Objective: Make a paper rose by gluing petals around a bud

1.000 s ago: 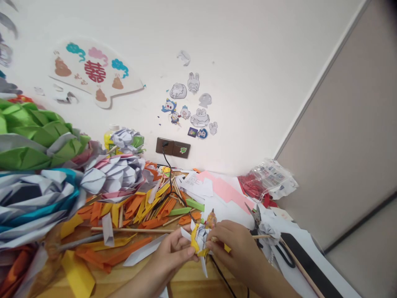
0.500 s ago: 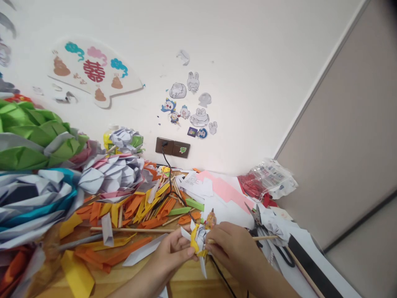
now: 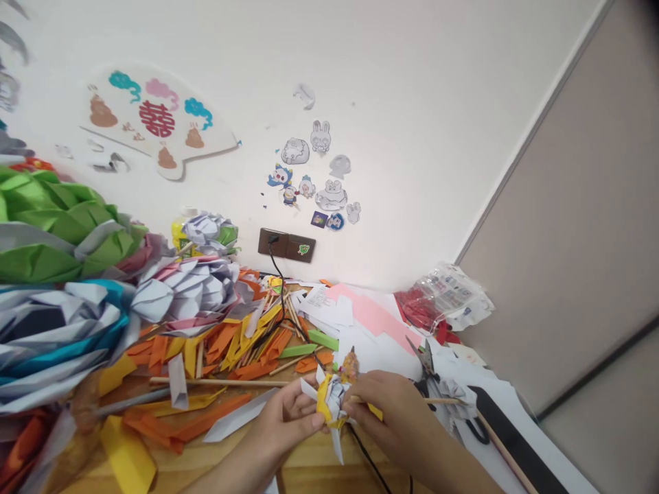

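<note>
My left hand [image 3: 291, 415] is closed around the left side of a small folded-paper flower [image 3: 336, 396]. The flower has white folds in its middle, a yellow layer around them and white strips sticking outward. My right hand [image 3: 391, 412] pinches a thin wooden stick [image 3: 437, 401] close to the flower, its fingertips at the white folds. Right of that hand the stick runs out toward crumpled white paper [image 3: 460, 396]; whether the two are joined is unclear. A bit of yellow paper [image 3: 375, 412] shows beneath the right hand's fingers.
Scissors [image 3: 426, 358] lie behind the right hand. Folded orange strips [image 3: 275, 345] and yellow strips cover the table to the left, beside large paper flowers [image 3: 185, 291]. A black cable [image 3: 282, 295] runs down from the wall socket [image 3: 287, 245]. White and pink sheets [image 3: 371, 314] lie behind.
My right hand has shifted slightly, and the stick's outer end and the crumpled white paper sit a little lower. Yellow paper now shows under its fingers. My left hand stays on the flower.
</note>
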`<state>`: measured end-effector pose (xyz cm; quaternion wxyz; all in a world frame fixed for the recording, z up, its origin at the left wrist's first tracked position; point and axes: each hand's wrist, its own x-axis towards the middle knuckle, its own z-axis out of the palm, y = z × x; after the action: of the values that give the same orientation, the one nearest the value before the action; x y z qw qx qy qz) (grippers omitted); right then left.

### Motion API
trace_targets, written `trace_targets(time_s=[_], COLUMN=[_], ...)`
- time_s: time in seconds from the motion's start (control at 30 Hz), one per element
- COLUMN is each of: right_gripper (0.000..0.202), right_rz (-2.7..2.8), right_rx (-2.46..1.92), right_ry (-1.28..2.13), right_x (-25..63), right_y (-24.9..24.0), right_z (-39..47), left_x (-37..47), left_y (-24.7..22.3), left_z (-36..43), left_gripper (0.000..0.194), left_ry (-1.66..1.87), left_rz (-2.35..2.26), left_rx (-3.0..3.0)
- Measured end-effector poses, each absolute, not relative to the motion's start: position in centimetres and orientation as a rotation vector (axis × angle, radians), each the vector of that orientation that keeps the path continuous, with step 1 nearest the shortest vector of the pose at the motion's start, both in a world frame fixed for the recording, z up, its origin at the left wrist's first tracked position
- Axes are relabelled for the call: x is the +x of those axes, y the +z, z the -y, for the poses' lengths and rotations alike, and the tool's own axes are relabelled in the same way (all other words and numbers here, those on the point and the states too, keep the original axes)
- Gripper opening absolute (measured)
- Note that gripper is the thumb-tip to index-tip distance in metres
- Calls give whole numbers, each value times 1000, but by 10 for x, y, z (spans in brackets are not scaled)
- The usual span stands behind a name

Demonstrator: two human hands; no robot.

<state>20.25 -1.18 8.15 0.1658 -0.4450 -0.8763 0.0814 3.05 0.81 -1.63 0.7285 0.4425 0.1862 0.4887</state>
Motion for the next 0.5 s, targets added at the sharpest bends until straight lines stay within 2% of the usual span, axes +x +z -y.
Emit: trace_targets(time_s=[0.2, 0.5], right_gripper=[14, 15], right_rz=[2543, 2494], right_rx=[-1284, -1045], right_ry=[171, -198], right_x=[201, 205], right_y=[83, 70], right_z=[10, 8], left_x=[32, 32], left_y=[-18, -15], left_z=[-9, -8], left_gripper=[51, 46], left_ry=[1069, 1125], left_rz=[-444, -466], left_rx=[965, 906])
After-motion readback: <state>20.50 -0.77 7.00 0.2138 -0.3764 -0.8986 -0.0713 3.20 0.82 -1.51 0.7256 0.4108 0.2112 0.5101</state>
